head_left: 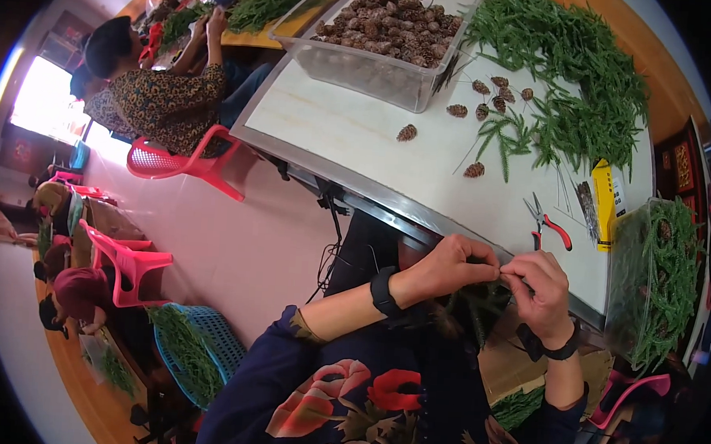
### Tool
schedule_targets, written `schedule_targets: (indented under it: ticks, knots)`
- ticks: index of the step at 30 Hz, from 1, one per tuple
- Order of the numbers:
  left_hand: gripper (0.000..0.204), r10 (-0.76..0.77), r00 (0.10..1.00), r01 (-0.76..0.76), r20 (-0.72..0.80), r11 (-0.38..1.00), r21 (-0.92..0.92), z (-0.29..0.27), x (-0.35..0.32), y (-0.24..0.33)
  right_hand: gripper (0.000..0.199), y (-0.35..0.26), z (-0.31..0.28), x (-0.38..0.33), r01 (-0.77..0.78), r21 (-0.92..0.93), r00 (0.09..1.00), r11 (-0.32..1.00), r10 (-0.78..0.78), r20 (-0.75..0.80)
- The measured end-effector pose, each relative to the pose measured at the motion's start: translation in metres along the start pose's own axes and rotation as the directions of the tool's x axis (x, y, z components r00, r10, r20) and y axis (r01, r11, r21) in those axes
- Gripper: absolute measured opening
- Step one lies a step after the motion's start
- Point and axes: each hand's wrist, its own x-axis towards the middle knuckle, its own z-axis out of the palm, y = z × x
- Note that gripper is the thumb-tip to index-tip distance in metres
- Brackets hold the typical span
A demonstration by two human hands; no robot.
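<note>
My left hand (459,265) and my right hand (538,289) meet at the table's near edge, fingertips pinched together. Whatever is between them is too small to make out. Just below hangs a dark green sprig (479,309), partly hidden by my hands; how it joins my fingers cannot be told. Beyond my hands lie red-and-black pliers (544,225), jaws apart. Right of them are a bundle of thin wires (588,206) and a yellow packet (604,204). Loose pine cones (474,170) and a green sprig (505,137) lie farther off on the white table (336,132).
A clear bin (363,76) of pine cones stands at the far edge, beside heaped green branches (581,65). At the right edge sits a clear box (630,277) of greenery. A blue basket (224,344) and red chairs (124,262) stand on the floor. Other people work at the left.
</note>
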Motion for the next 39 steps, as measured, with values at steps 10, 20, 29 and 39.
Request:
schedule_targets:
  ticks: [10, 20, 29, 39]
  knots:
    - [0.01, 0.283, 0.934, -0.26, -0.22, 0.957, 0.129, 0.007, 0.002, -0.009, 0.01, 0.008, 0.015, -0.004, -0.231, 0.112, 0.968, 0.966, 0.24, -0.069]
    - [0.009, 0.019, 0.99, -0.052, -0.14, 0.969, -0.24, -0.008, 0.002, 0.006, 0.017, 0.014, 0.01, 0.021, -0.063, 0.276, 0.985, 0.959, 0.104, -0.137]
    - [0.009, 0.026, 0.998, -0.003, 0.059, 0.931, -0.365, -0.013, -0.004, 0.006, 0.031, 0.015, -0.007, 0.025, 0.266, -0.023, 0.963, 0.964, -0.265, 0.047]
    - [0.009, 0.21, 0.977, -0.212, 0.046, 0.976, 0.056, -0.014, 0.0, 0.002, 0.019, -0.002, -0.011, 0.033, 0.235, -0.101, 0.964, 0.967, -0.219, 0.153]
